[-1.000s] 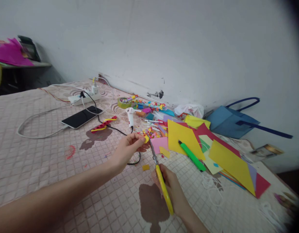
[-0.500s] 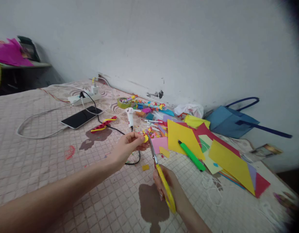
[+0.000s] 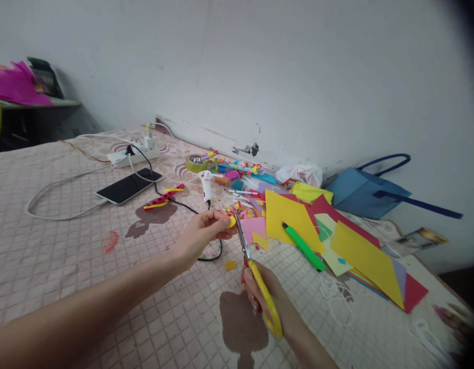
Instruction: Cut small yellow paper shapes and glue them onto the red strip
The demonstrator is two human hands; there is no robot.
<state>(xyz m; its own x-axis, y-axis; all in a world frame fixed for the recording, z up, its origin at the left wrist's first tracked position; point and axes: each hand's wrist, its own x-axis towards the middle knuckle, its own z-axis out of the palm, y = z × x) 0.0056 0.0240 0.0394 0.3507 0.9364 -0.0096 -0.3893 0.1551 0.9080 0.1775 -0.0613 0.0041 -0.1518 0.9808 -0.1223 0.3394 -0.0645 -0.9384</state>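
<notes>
Between the thumb and fingers of my left hand (image 3: pixel 206 230) is a small yellow paper piece (image 3: pixel 232 222), pinched at its edge. My right hand (image 3: pixel 265 289) is closed round the yellow handles of a pair of scissors (image 3: pixel 265 297). The scissor blades point up and away from me, with their tips right beside the yellow piece; I cannot tell whether they touch it. A small yellow paper scrap (image 3: pixel 230 265) lies on the cloth below my left hand. Behind the blades are a pink paper (image 3: pixel 253 228) and a heap of tiny coloured paper bits (image 3: pixel 240 210).
Yellow sheets (image 3: pixel 291 218) and a green cutter (image 3: pixel 304 247) lie to the right, near a blue bag (image 3: pixel 366 192). A white glue gun (image 3: pixel 206 187) stands behind my left hand. Further left are a phone (image 3: pixel 129 186), a power strip (image 3: pixel 133 156) and a red strip (image 3: pixel 163 198).
The scissor handles have swung slightly rightward and apart in my right hand. My left hand stays nearly still with the yellow piece.
</notes>
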